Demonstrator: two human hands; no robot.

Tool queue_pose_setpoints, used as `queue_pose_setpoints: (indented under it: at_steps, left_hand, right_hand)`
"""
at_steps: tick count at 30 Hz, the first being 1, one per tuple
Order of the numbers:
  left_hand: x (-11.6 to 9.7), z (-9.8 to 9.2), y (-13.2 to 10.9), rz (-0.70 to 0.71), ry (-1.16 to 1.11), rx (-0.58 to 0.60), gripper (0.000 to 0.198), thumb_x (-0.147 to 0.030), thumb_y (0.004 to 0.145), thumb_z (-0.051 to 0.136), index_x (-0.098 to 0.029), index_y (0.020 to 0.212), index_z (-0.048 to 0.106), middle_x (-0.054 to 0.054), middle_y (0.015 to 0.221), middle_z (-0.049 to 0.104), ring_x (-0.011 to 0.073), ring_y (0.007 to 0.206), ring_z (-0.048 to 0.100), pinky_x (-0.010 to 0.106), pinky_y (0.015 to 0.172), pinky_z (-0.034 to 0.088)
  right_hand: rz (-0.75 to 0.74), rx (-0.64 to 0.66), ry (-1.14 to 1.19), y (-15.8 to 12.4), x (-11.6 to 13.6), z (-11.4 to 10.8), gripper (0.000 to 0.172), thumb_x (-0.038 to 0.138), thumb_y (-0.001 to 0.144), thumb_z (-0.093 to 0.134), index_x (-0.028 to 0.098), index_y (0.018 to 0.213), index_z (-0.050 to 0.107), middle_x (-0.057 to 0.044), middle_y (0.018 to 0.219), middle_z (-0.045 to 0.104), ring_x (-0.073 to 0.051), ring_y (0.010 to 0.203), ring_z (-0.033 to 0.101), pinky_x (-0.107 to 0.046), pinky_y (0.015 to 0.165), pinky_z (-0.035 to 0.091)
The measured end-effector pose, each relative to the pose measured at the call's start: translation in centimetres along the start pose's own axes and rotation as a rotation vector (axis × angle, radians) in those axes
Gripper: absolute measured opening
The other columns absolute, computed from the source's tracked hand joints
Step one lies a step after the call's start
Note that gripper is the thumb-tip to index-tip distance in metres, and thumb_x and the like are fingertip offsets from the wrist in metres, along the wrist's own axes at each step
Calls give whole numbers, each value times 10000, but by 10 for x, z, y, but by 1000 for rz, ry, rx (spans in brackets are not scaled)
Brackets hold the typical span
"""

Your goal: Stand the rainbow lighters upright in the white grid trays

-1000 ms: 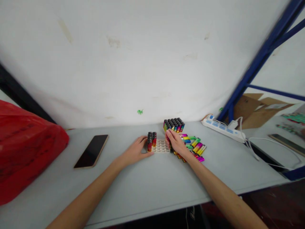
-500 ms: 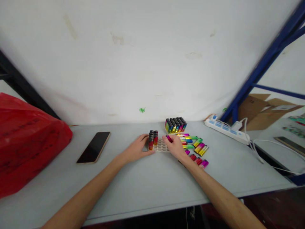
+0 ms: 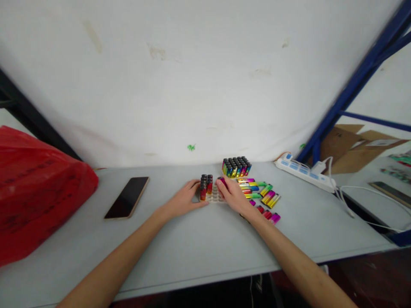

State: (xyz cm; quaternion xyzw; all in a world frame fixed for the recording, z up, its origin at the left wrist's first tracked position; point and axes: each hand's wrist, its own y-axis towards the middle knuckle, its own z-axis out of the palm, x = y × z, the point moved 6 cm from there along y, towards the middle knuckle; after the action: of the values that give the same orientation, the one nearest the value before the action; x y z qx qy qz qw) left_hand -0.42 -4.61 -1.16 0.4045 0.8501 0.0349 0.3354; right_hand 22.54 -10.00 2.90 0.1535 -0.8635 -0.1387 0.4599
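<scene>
A pale tray with rows of holes (image 3: 215, 196) lies on the table between my hands. Several red lighters with black tops (image 3: 203, 190) stand upright at its left end. My left hand (image 3: 183, 200) is curved around that end, thumb along the front edge, holding the tray. Over the tray's right part, my right hand (image 3: 236, 196) pinches a purple lighter (image 3: 222, 182) held upright. Its lower end is hidden by the fingers, so I cannot tell whether it sits in a hole. Loose shiny lighters (image 3: 253, 188) lie just right of this hand.
Behind them stands a packed block of multicoloured lighters (image 3: 236, 167). A phone (image 3: 127, 198) lies on the left, near a red plastic bag (image 3: 38, 192). A white power strip (image 3: 305, 173) with cables is at the right, before a cardboard box (image 3: 359, 147).
My right hand has shifted slightly left and up with the purple lighter, which now stands more upright over the tray. My left hand stays at the tray's left end.
</scene>
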Motion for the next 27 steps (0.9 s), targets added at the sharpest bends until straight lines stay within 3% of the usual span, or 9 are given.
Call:
queue_pose_setpoints:
  at_steps: [4,9,16,27]
  left_hand:
    - [0,0,0,13,-8,-10,724,-659,1068,962,-261,1646,784,179,1721,779,455,1633,736,612,1466,583]
    - [0,0,1,4,-13,16,720,-689,1078,954,-265,1636,789,185,1723,779,452,1654,717,600,1478,562]
    - [-3,-2,2,-9,-6,17,718,-709,1067,970,-261,1603,804,192,1655,806,460,1600,749,621,1427,601]
    - [-3,-1,2,-11,-13,15,745,-715,1062,963,-254,1619,785,200,1669,794,457,1613,729,630,1442,576]
  right_hand:
    - [-134,32,-163,-1,7,-3,541,655,1321,491,299,922,580,-68,977,747,-270,965,722,-383,924,576]
    - [-70,144,-243,-1,-1,2,606,648,1318,612,292,832,548,-8,796,674,-220,755,633,-334,763,459]
    - [-99,171,-296,0,3,11,487,608,1320,665,266,974,677,-57,934,805,-247,862,746,-324,799,522]
    - [-35,259,-616,0,13,19,296,488,1309,731,208,1264,816,-174,1144,919,-328,988,868,-362,834,565]
